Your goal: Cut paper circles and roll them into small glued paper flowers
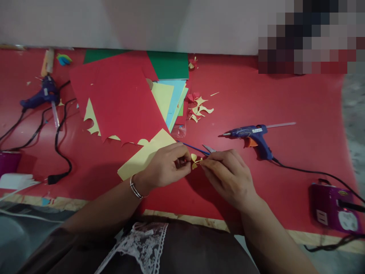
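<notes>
Between my hands is a small yellow paper piece [194,157], shaped like petals or a little flower with thin strips. The closed fingertips of my left hand [168,161] grip it from the left. My right hand [230,175] pinches a thin yellow strip at its right side. Just beyond my right fingers lies a pair of scissors [209,148], mostly covered by the hand. A thin blue stick [191,147] lies beside the blades. A pale yellow paper sheet [148,152] rests partly beneath my left hand.
A blue glue gun [251,133] lies at right, its cord near a purple power box [332,207]. Another glue gun [42,93] and a loose plug [57,179] are at left. Red paper [122,99] covers other coloured sheets. Yellow scraps [199,108] lie beyond my hands.
</notes>
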`<state>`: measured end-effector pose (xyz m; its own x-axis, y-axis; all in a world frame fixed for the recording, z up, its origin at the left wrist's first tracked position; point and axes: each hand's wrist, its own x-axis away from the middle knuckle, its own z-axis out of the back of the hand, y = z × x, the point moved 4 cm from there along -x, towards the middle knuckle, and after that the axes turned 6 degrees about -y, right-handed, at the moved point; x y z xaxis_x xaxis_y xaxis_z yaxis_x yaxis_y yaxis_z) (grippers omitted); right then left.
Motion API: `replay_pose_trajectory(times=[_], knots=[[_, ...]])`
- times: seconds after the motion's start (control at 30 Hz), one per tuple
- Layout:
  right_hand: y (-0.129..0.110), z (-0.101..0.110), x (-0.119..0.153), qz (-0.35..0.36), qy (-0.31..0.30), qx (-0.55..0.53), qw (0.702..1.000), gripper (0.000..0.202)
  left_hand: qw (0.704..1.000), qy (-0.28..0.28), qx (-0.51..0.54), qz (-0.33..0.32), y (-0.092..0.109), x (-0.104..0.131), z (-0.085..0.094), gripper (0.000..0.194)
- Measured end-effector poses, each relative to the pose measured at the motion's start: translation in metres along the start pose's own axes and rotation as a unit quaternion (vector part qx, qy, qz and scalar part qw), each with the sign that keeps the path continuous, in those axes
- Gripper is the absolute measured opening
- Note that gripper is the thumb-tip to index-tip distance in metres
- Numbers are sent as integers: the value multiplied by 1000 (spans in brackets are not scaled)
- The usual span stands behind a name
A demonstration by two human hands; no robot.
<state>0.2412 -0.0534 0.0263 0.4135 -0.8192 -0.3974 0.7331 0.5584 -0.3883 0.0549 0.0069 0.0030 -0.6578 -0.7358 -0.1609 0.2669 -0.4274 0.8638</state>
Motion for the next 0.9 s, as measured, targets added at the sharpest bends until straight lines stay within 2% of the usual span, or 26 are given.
replay_pose_trajectory(times=[0.2, 0.4, 0.6, 0.9], knots=[[-1, 0, -1, -3, 9, -13, 1000, 23, 999, -23, -24, 17, -1, -1, -3, 15], [5, 0, 2, -41, 11, -77, 996, 29, 1000, 26, -3, -13, 0, 0, 1, 13], [10, -2, 7, -125, 16, -157, 979, 25, 996, 64, 0, -68, 3, 0, 6, 17], [7, -4, 1, -133, 14, -224, 965, 11, 995, 50, -6, -89, 6, 0, 1, 13]])
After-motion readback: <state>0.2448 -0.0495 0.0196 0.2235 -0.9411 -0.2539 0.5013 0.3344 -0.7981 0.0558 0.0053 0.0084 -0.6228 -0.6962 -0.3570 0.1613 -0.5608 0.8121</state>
